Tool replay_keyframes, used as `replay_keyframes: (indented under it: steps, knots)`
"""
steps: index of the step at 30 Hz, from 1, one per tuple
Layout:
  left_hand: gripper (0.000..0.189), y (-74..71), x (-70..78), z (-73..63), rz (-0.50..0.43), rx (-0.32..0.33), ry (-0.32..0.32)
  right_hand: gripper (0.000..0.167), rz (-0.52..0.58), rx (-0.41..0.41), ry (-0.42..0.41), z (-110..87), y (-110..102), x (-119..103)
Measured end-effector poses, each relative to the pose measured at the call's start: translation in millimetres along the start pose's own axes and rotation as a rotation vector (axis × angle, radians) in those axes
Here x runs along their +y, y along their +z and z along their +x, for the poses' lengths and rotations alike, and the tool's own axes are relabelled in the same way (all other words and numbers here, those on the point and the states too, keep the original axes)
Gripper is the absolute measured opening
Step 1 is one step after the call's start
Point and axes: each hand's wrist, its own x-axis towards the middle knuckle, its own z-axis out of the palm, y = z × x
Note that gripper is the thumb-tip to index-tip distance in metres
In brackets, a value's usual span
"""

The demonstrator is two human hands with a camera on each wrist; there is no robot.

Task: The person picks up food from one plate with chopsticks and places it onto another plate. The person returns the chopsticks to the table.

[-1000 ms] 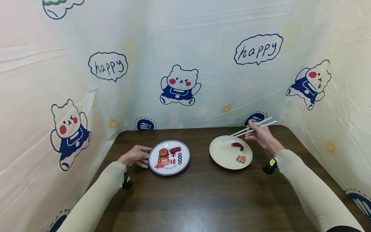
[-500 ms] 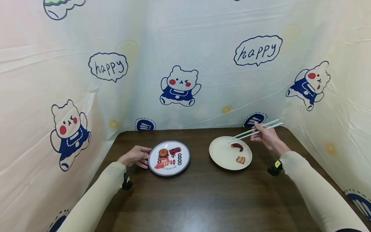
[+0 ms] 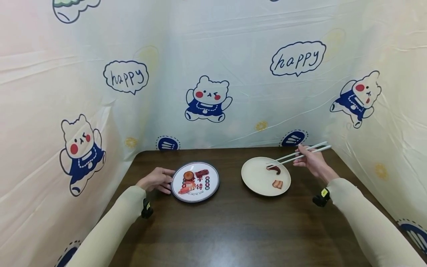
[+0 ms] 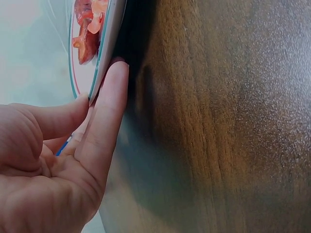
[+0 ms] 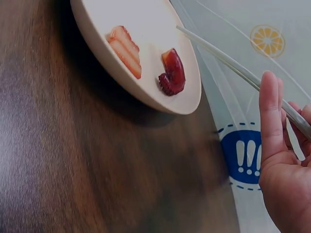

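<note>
In the head view my left hand (image 3: pixel 156 180) pinches the left rim of a white plate (image 3: pixel 213 185) with a dark blue edge; in the left wrist view the thumb lies on top and fingers underneath. A round brown food piece (image 3: pixel 188 175), a shrimp (image 3: pixel 187 187) and a reddish-brown piece (image 3: pixel 202 173) lie on it. My right hand (image 3: pixel 313 161) holds pale chopsticks (image 3: pixel 290 158). Their tips hover over a cream plate (image 3: pixel 253 181), near a dark red curled tentacle-like piece (image 5: pixel 175 73). Closer to me on that plate sits a pinkish layered slice (image 5: pixel 126 52).
Both plates stand on a brown wooden table (image 3: pixel 213 230), some way apart. A pale printed curtain (image 3: pixel 247 85) hangs behind the table and along both sides, close to the table's edges.
My right hand has moved right and slightly toward me. The chopstick tips have shifted from the cream plate's back rim to near the curled piece. My left hand stays on its plate.
</note>
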Motion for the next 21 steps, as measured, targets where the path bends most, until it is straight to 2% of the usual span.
replay_keyframes:
  steps: [21]
  knots:
    - [0.058,0.4,-2.5,0.5,-0.009,-0.002,0.002,0.027,-0.042,0.057,-0.018,-8.7,-12,3]
